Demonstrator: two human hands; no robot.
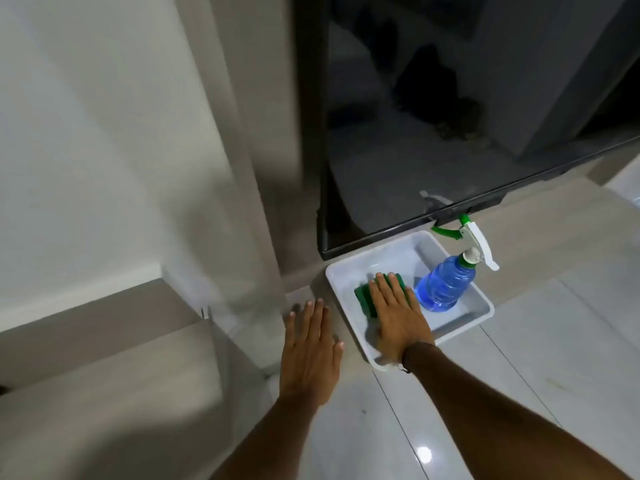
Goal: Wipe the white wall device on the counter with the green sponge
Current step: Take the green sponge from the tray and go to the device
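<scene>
The green sponge (363,297) lies in a white tray (346,271) on the pale tiled surface. My right hand (398,317) rests flat on top of the sponge, fingers straight and covering most of it; I cannot tell whether it grips it. To the left of the tray my left hand (311,351) is stretched out flat with fingers apart, holding nothing. No white wall device can be made out in this view.
A blue spray bottle (443,285) with a white and green trigger lies in the tray to the right of the sponge. A large dark glass panel (450,116) in a black frame stands just behind the tray. White wall and a ledge (104,306) are at the left.
</scene>
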